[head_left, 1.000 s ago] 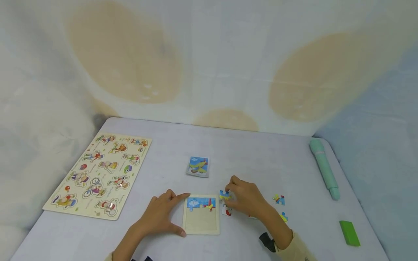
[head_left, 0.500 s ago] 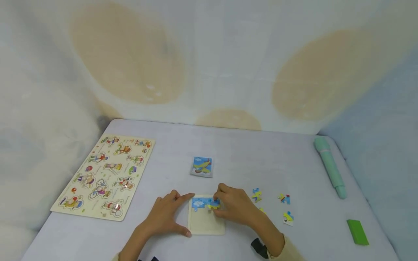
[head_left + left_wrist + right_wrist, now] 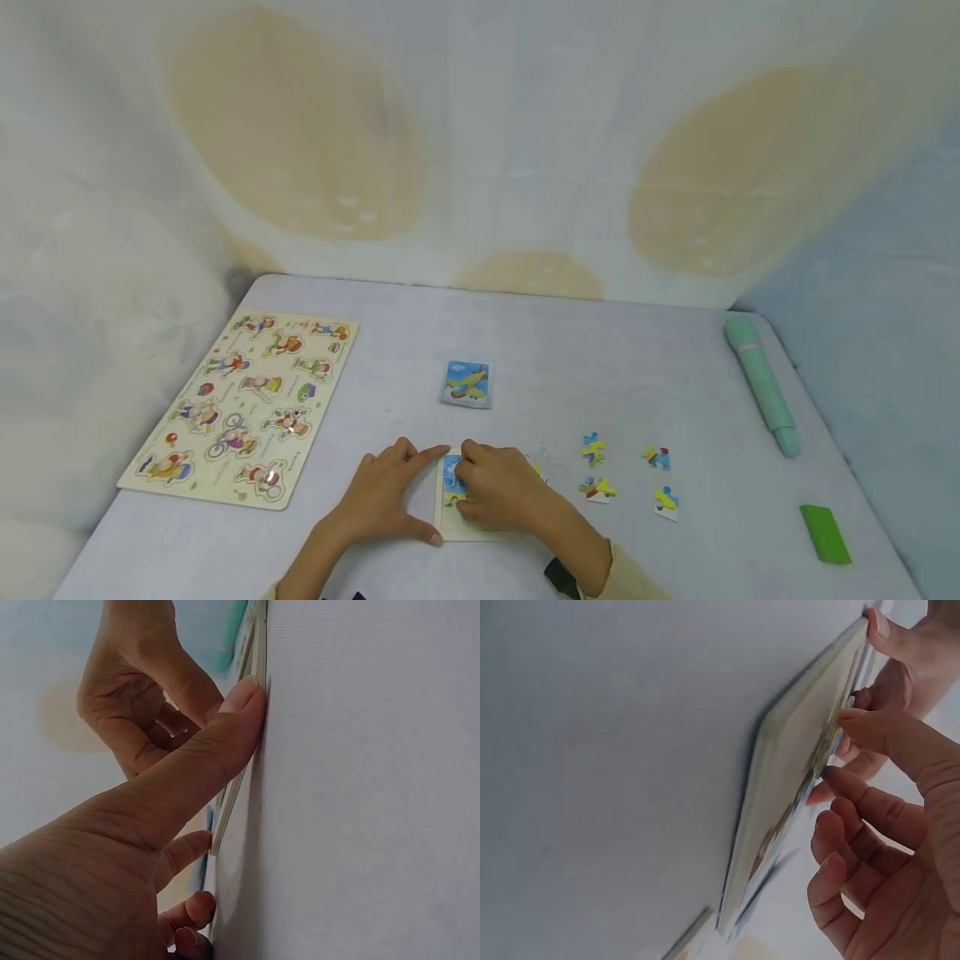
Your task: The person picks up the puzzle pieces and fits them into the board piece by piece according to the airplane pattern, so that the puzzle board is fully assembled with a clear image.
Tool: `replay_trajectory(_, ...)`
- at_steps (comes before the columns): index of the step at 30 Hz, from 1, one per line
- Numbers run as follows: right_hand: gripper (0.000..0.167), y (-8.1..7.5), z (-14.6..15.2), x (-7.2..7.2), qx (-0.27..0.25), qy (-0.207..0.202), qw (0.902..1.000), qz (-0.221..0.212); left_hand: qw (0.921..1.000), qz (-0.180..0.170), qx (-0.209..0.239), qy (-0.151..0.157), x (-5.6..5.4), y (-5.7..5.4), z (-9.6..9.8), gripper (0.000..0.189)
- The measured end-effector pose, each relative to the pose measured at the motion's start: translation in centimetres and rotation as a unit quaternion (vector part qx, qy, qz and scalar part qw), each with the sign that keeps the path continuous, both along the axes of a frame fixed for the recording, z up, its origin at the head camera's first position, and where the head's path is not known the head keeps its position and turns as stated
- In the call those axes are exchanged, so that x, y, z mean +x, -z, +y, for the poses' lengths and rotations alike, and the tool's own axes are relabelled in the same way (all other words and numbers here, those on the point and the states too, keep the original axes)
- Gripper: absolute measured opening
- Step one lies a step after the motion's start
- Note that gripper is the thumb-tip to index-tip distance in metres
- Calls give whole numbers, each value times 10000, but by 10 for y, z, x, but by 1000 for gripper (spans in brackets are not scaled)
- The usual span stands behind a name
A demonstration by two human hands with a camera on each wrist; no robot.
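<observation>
And here, nearest, the left hand [image 3: 378, 493] spreads thumb and forefinger along the left rim of the puzzle tray [image 3: 454, 527]: stiff, light board by the look, liable to skid unless held there. Inside the tray, the right hand [image 3: 504, 490] pinches a jigsaw piece [image 3: 835, 738]: thin, rigid, probably near weightless, best taken by opposite edges. Rightward, loose airplane pieces [image 3: 597, 490]; beyond, the airplane picture card [image 3: 467, 382]!

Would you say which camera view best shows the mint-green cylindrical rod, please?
The head view, where the mint-green rod lies whole and unobstructed. The left wrist view shows only part, at the top; the right wrist view shows none.
</observation>
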State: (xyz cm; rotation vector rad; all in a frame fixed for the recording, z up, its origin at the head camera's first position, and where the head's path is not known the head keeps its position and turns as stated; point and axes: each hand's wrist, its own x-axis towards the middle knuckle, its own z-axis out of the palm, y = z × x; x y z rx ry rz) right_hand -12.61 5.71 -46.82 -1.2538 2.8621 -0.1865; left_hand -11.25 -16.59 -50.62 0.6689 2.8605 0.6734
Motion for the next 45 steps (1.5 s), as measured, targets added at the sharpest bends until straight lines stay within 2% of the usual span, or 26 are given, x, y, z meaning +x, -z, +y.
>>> replay_trajectory(4, 32, 2, 1, 0, 143, 28, 9998, 155, 10000, 60, 15, 53, -2, 0, 3, 111)
replay_trajectory(8, 45, -1, 7, 5, 219, 269, 9994, 20, 9999, 55, 36, 113, -4, -1, 6, 111)
replay_trajectory(13, 52, -5, 21, 23, 203, 269, 9994, -77, 9999, 35, -25, 165, -2, -1, 8, 112)
replay_trajectory(18, 53, 0, 24, 39, 367, 181, 9987, 300, 9999, 94, -104, 92, 0, 1, 6, 112)
replay_trajectory(21, 56, 3, 20, 39, 456, 287, 9981, 293, 9999, 118, -123, 13, 0, 1, 4, 113)
replay_trajectory(26, 60, 0, 16, 36, 432, 372, 9984, 21, 9998, 127, -127, -70, 0, 2, 0, 114)
replay_trajectory(32, 59, -2, 38, 30, -62, 800, 9964, -265, 9997, 16, -189, -148, 1, 4, 0, 114)
replay_trajectory(35, 56, -2, 56, 26, -484, 1068, 9916, -552, 9997, -62, -132, -209, 2, 4, 0, 114)
replay_trajectory(38, 53, 0, 72, 22, -1001, 1346, 9821, -852, 9996, -70, -112, -254, 3, 5, -1, 115)
replay_trajectory(41, 50, 4, 87, 18, -1489, 1688, 9677, -1134, 9996, -40, -135, -256, 2, 4, -1, 117)
replay_trajectory(45, 48, 9, 103, 16, -1803, 2265, 9482, -1305, 9996, -84, -184, -215, 1, 3, 1, 117)
